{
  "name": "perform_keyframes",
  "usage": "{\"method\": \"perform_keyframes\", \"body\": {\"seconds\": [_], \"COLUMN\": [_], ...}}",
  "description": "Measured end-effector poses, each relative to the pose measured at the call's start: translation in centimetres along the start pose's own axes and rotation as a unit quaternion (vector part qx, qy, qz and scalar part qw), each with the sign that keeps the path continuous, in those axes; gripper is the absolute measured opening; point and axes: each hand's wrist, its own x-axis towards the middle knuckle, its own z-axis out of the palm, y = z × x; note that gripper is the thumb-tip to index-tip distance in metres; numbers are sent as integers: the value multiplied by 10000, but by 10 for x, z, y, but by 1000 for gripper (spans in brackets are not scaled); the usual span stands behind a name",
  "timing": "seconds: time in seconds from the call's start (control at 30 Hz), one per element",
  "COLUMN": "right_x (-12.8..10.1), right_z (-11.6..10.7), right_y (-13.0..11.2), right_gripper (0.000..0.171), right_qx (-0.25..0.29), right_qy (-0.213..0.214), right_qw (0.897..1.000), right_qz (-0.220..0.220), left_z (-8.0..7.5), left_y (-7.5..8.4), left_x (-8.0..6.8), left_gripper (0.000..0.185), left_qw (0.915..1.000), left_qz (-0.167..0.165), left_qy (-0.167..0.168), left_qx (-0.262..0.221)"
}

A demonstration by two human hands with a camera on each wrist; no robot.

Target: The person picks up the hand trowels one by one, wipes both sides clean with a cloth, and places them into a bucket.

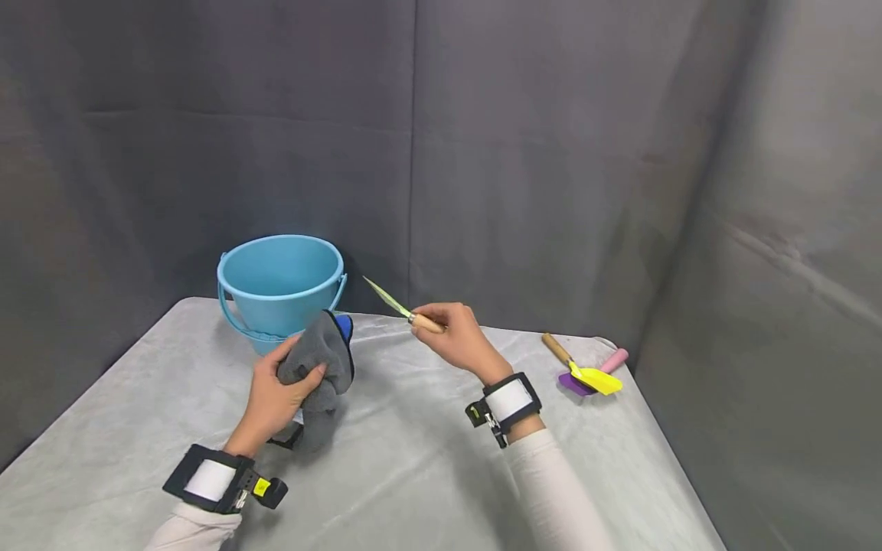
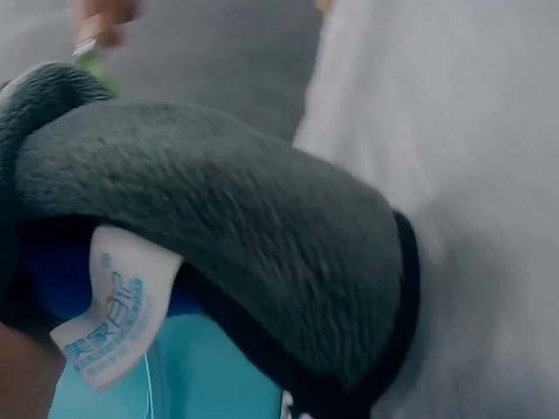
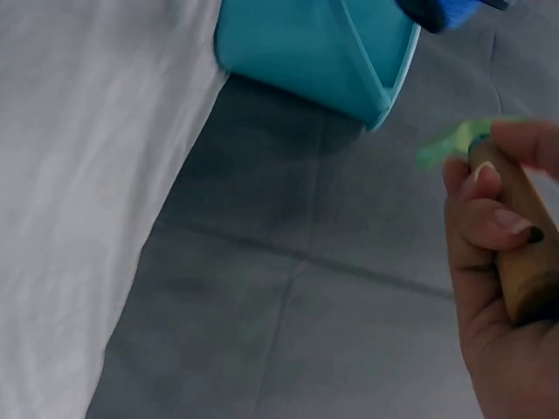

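My left hand grips a bunched grey cloth with a blue side and black trim, held above the table. In the left wrist view the cloth fills the frame and shows a white label. My right hand holds a small tool by its wooden handle, with its thin green blade pointing up and left toward the cloth. The right wrist view shows my fingers curled round the handle, the green blade blurred. Blade and cloth are apart.
A light blue bucket stands at the table's back left, behind the cloth. At the back right lie a yellow trowel with a wooden handle and a purple tool with a pink handle. A grey cloth covers the table; dark curtains surround it.
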Motion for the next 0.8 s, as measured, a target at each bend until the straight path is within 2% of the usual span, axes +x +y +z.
{"method": "perform_keyframes", "body": {"seconds": [0.13, 0.27, 0.33, 0.47, 0.57, 0.8], "right_x": [31, 60, 73, 98, 115, 139], "right_z": [3, 8, 12, 22, 31, 66], "right_y": [-9, -20, -25, -33, -39, -58], "right_gripper": [30, 31, 30, 27, 24, 20], "right_qx": [-332, -407, -304, -75, -65, -443], "right_qy": [-34, -95, -118, -223, -270, -184], "right_qw": [9990, 9983, 9987, 9990, 9989, 9988], "right_qz": [-283, -398, -403, -382, -367, -45], "left_z": [-5, -9, -10, -9, -6, -2], "left_y": [-7, -11, -14, -15, -15, -12], "left_x": [-13, -23, -29, -40, -46, -53], "left_gripper": [60, 64, 64, 61, 59, 55], "left_qw": [9958, 9844, 9775, 9633, 9565, 9474], "left_qz": [370, 710, 681, 378, 251, 144], "left_qy": [-713, -1257, -1541, -2092, -2257, -2414], "left_qx": [431, 1002, 1266, 1642, 1833, 2096]}}
